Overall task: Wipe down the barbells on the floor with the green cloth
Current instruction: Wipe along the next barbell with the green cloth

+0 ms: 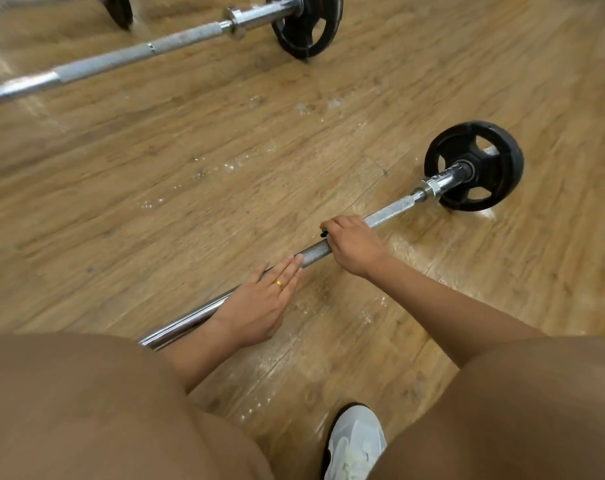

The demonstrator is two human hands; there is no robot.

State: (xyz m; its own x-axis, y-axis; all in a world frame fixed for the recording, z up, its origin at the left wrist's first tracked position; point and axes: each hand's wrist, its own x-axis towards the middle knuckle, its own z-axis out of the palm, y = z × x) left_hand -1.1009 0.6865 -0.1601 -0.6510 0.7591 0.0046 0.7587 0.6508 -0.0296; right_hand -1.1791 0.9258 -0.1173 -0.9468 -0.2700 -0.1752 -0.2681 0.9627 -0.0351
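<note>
Head view: barbell [391, 211] lies diagonally on wood-plank floor [155, 202], plate [512, 168] beyond the right hand [354, 245] gripping green cloth [324, 232] round it; left hand [259, 303] rests flat on it, fingers straight

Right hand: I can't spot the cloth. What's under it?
A sliver of green cloth peeks out beside the right hand wrapped round the near barbell; the rest is covered.

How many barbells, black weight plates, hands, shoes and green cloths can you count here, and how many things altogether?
Barbells: 2 (near barbell, far barbell)
Black weight plates: 3 (near plate, far plate, cut-off plate at top edge)
Hands: 2 (left hand, right hand)
Shoes: 1 (white shoe)
Green cloths: 1 (green cloth, mostly hidden under right hand)
Total: 9
</note>
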